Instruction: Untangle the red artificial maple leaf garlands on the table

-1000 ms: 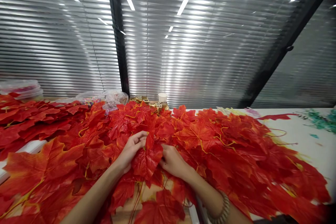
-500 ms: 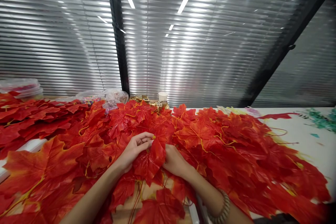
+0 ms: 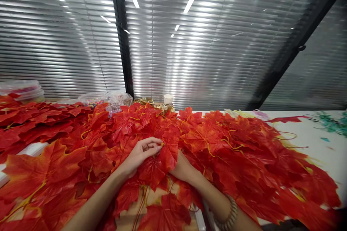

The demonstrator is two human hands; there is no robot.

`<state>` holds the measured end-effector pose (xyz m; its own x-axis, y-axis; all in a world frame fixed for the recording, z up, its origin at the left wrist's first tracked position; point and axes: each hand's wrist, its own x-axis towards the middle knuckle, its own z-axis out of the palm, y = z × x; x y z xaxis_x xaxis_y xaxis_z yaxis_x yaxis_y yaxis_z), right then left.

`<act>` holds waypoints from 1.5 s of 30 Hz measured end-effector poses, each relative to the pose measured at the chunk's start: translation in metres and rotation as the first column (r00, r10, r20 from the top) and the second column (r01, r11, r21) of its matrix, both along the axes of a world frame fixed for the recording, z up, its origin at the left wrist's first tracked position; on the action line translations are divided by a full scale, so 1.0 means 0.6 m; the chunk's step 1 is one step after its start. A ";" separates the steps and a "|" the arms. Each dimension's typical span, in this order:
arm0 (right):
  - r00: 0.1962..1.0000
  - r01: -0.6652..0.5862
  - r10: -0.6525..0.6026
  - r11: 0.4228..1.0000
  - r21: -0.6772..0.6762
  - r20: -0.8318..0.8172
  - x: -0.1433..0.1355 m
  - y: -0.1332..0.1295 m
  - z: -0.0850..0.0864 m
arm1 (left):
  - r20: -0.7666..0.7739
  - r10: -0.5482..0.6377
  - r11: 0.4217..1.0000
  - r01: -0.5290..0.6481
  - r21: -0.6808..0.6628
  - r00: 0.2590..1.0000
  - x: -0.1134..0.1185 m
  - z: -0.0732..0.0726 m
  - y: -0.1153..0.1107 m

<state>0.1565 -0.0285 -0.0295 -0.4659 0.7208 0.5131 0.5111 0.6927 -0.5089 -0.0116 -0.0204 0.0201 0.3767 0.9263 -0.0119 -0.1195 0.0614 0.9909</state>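
Red artificial maple leaves are heaped around both hands. My left hand (image 3: pixel 143 154) is closed in a pinch at the small yellow stem end of one artificial maple leaf (image 3: pixel 169 151), thumb and forefinger together. That leaf stands tilted up between my hands. My right hand (image 3: pixel 179 168) is behind its right side, and the leaf hides the fingers, so their grip does not show. Just below, another red leaf (image 3: pixel 152 171) hangs with its tip down.
Wooden surface (image 3: pixel 128 214) shows below the hands. Behind the heap are a paper cup (image 3: pixel 168 98), gold wrappers (image 3: pixel 164 107), a clear plastic bag (image 3: pixel 119 98) and stacked clear tubs (image 3: pixel 21 90). Green scraps (image 3: pixel 329 122) lie on the white tabletop (image 3: pixel 311 140). Blinds (image 3: pixel 189 61) cover the window.
The leaf's top and the tip of my left hand have shifted slightly right. More of the leaf's face shows, and it covers more of my right hand.
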 end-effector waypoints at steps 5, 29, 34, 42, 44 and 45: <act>1.000 0.004 -0.004 1.000 0.019 0.000 0.000 0.000 0.000 | 0.002 -0.010 1.000 0.010 -0.001 1.000 0.000 -0.001 0.000; 1.000 -0.014 0.014 1.000 -0.018 0.015 0.000 0.000 0.001 | 0.035 0.056 0.998 -0.057 0.032 0.998 -0.004 -0.006 0.004; 0.999 -0.016 0.014 0.998 0.062 0.031 0.001 0.002 0.000 | 0.100 0.074 0.997 -0.074 -0.009 0.992 -0.007 -0.004 0.006; 0.999 0.029 -0.032 0.986 0.166 0.016 0.001 0.007 -0.001 | 0.120 0.225 0.973 -0.230 0.033 0.967 -0.009 -0.003 0.011; 0.999 0.032 -0.030 0.981 0.190 -0.013 0.001 0.006 0.001 | 0.125 0.245 0.965 -0.254 0.068 0.961 -0.010 -0.002 0.011; 0.999 0.039 -0.034 0.979 0.201 -0.027 0.001 0.006 0.002 | 0.133 0.238 0.965 -0.250 0.081 0.962 -0.011 -0.001 0.011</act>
